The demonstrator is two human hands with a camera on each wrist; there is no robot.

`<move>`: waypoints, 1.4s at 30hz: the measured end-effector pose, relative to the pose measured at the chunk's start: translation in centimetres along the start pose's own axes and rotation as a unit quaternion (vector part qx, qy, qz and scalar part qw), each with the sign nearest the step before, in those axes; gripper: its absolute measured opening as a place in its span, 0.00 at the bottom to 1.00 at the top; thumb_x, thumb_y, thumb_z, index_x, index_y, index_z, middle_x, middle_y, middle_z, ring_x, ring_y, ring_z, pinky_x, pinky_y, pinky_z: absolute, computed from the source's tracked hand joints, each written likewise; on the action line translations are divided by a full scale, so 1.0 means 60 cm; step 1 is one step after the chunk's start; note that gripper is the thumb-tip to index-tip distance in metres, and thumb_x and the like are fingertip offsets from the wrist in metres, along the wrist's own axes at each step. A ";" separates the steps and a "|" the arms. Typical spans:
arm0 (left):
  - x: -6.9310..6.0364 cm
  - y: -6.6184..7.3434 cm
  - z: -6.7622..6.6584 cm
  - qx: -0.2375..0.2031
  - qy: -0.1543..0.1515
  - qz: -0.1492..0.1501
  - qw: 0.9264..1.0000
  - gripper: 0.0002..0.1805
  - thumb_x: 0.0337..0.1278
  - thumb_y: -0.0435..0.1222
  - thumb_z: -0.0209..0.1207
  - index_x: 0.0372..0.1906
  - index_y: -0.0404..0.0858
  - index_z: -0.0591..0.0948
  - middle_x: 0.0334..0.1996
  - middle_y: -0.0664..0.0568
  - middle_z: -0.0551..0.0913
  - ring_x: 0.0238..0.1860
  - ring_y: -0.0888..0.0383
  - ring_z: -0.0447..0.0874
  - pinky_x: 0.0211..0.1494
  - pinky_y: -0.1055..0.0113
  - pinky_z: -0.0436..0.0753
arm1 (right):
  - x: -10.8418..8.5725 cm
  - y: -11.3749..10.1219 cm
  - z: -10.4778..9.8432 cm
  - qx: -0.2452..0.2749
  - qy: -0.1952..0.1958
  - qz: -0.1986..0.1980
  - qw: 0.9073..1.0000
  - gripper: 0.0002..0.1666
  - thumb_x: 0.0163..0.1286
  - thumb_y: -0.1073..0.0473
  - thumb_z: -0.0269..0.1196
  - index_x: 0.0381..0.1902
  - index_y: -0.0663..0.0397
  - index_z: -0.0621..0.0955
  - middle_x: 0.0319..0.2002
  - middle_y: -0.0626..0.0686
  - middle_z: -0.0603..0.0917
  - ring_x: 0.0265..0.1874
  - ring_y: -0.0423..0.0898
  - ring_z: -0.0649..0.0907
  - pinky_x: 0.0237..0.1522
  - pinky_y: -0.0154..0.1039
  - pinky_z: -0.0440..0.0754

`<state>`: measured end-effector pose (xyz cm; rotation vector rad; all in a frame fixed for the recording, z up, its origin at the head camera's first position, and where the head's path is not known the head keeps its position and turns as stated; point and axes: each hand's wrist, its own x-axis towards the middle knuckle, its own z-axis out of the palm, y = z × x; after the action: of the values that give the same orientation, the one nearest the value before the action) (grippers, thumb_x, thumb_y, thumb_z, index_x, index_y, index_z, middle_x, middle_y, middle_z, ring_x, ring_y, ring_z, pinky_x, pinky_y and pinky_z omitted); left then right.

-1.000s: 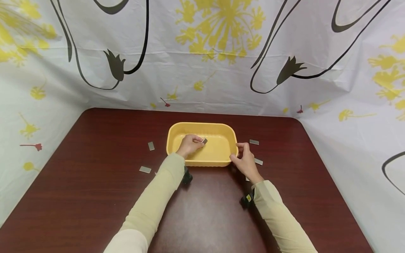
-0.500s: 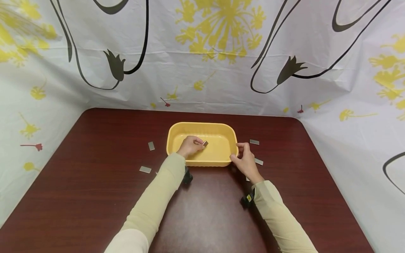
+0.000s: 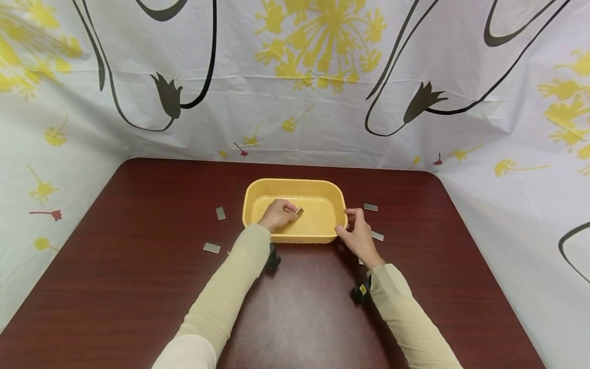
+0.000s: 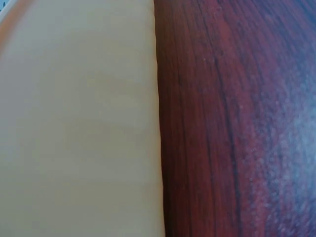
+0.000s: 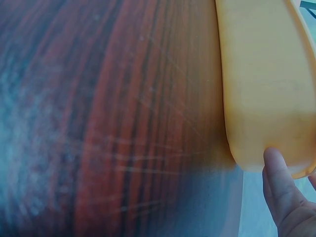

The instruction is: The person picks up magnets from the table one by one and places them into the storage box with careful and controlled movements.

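Observation:
My left hand (image 3: 278, 214) reaches over the front rim into a yellow plastic tub (image 3: 301, 239). Between thumb and fingers it pinches a small, flat metallic rectangular piece (image 3: 299, 211), held tilted above the tub's floor. At the tub's front right corner, my right hand (image 3: 358, 237) grips the rim, thumb at the front and fingers at the right side. The right wrist view shows a digit of that hand (image 5: 282, 190) against the tub's outer wall (image 5: 269, 89). Only the tub's wall (image 4: 84, 118) and the table appear in the left wrist view; the hand is out of it.
Flat grey pieces lie on the dark red wooden table (image 3: 138, 287): two left of the tub (image 3: 220, 213), and several to its right, one at the back (image 3: 371, 207), one beside the right hand (image 3: 377, 236). Another is mostly hidden by the right wrist. A patterned cloth (image 3: 295, 102) hangs behind.
My left hand has shifted slightly toward me and to the right inside the tub, with the metallic piece still pinched and its tilt changed. The right hand and tub look unmoved.

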<state>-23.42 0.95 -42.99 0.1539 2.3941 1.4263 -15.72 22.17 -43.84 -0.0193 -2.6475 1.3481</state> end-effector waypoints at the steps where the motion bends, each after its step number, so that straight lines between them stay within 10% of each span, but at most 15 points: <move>1: 0.000 0.000 0.000 0.001 -0.002 0.000 1.000 0.09 0.47 0.30 0.59 0.37 0.32 0.80 0.28 0.48 0.78 0.27 0.59 0.72 0.27 0.73 0.70 | 0.000 0.000 0.000 0.000 0.001 0.001 1.000 0.26 0.53 0.64 0.58 0.50 0.61 0.65 0.39 0.63 0.76 0.31 0.49 0.77 0.26 0.32 0.73; 42: 0.006 -0.002 0.001 -0.003 -0.005 -0.007 1.000 0.09 0.50 0.32 0.58 0.37 0.33 0.80 0.28 0.48 0.78 0.27 0.57 0.75 0.29 0.72 0.71 | -0.001 0.001 -0.001 -0.003 -0.001 0.001 1.000 0.26 0.54 0.63 0.58 0.51 0.59 0.64 0.39 0.62 0.76 0.29 0.48 0.75 0.26 0.35 0.73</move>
<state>-23.71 1.00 -43.21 0.1416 2.3773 1.4225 -15.66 22.24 -43.84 -0.0208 -2.6542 1.3418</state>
